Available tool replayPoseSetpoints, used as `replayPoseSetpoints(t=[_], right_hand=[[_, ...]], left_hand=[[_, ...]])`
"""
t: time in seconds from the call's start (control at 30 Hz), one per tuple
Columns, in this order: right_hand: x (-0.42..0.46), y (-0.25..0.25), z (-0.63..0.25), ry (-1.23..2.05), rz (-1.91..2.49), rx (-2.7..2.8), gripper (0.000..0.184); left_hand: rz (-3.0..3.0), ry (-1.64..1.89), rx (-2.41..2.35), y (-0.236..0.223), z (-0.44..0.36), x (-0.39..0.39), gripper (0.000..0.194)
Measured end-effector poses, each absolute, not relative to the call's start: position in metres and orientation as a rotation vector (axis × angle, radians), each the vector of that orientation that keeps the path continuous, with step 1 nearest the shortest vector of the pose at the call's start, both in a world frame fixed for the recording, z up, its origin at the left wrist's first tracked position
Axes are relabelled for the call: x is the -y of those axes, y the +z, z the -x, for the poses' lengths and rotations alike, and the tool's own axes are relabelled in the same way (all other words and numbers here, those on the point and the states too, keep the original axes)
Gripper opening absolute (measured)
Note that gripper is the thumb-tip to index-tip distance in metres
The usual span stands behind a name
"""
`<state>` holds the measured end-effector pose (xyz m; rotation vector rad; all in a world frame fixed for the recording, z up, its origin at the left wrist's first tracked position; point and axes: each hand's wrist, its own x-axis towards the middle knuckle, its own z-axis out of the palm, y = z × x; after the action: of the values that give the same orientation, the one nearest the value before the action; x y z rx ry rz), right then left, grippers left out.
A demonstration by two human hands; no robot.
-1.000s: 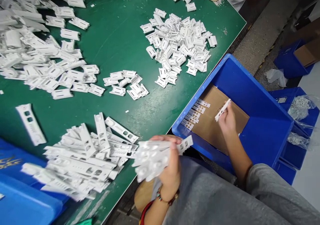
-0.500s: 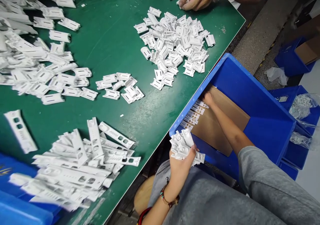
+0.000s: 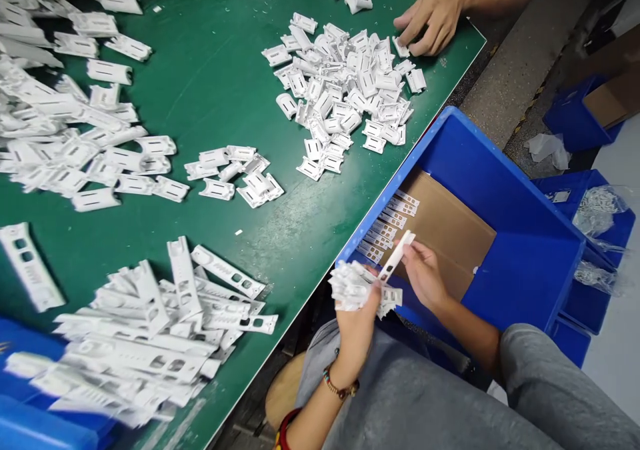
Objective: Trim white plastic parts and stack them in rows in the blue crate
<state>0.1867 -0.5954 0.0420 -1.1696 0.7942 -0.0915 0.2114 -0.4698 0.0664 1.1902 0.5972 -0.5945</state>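
My left hand [image 3: 357, 323] is closed around a bundle of white plastic strips [image 3: 350, 285] just past the table edge. With its fingertips, my right hand [image 3: 425, 270] pinches one white plastic strip [image 3: 397, 255] with cut-out windows, its lower end touching the bundle. Below my hands, the blue bin [image 3: 525, 250] has a cardboard sheet [image 3: 450, 230] on its floor. Similar strips [image 3: 390, 227] lie in a row along the bin's near-table side. A loose pile of long strips [image 3: 150, 343] rests on the green table [image 3: 300, 230], left of my left hand.
Short curved white parts [image 3: 350, 90] are heaped near the table's far right, with a larger heap [image 3: 65, 123] at left. A co-worker's hand [image 3: 435, 20] touches a part by the far corner. A blue container [image 3: 40, 410] sits bottom left; other blue bins [image 3: 575, 123] stand at right.
My right hand reached down to the strips in the bin, then came back up to the bundle with a strip in its fingers. A co-worker's hand has appeared and moved right.
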Motion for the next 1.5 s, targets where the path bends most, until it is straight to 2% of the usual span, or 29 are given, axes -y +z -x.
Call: replayPoseSetpoints(t=[0.13, 0.2, 0.27, 0.33, 0.43, 0.6, 0.73, 0.9, 1.1, 1.5], right_hand=[[0.638, 0.006, -0.185, -0.312, 0.914, -1.026, 0.032], [0.68, -0.017, -0.194, -0.487, 1.04, -1.025, 0.034], [0.723, -0.045, -0.211, -0.552, 1.361, -0.978, 0.037], [0.755, -0.074, -0.232, -0.447, 1.782, -0.955, 0.038], [0.78, -0.116, -0.266, -0.04, 2.365, -0.823, 0.029], [0.785, -0.157, -0.297, 0.191, 2.552, -0.71, 0.017], [0.789, -0.163, -0.299, 0.248, 2.644, -0.662, 0.026], [0.791, -0.153, -0.287, 0.239, 2.767, -0.611, 0.028], [0.772, -0.145, -0.267, 0.492, 2.905, -0.402, 0.017], [0.773, -0.152, -0.274, 0.433, 2.873, -0.466, 0.028]], left_hand=[[-1.019, -0.424, -0.623, 0.074, -0.218, 0.469, 0.035], [-0.966, -0.415, -0.609, 0.076, -0.221, 0.467, 0.037], [-0.97, -0.458, -0.59, 0.075, -0.221, 0.466, 0.038], [-1.004, -0.486, -0.568, 0.074, -0.22, 0.465, 0.039], [-1.054, -0.491, -0.544, 0.072, -0.218, 0.465, 0.04], [-1.067, -0.505, -0.529, 0.071, -0.219, 0.463, 0.04], [-1.063, -0.504, -0.5, 0.066, -0.217, 0.461, 0.037], [-1.049, -0.514, -0.465, 0.06, -0.216, 0.46, 0.032], [-1.087, -0.529, -0.465, 0.063, -0.217, 0.459, 0.033], [-1.098, -0.547, -0.444, 0.063, -0.217, 0.459, 0.031]])
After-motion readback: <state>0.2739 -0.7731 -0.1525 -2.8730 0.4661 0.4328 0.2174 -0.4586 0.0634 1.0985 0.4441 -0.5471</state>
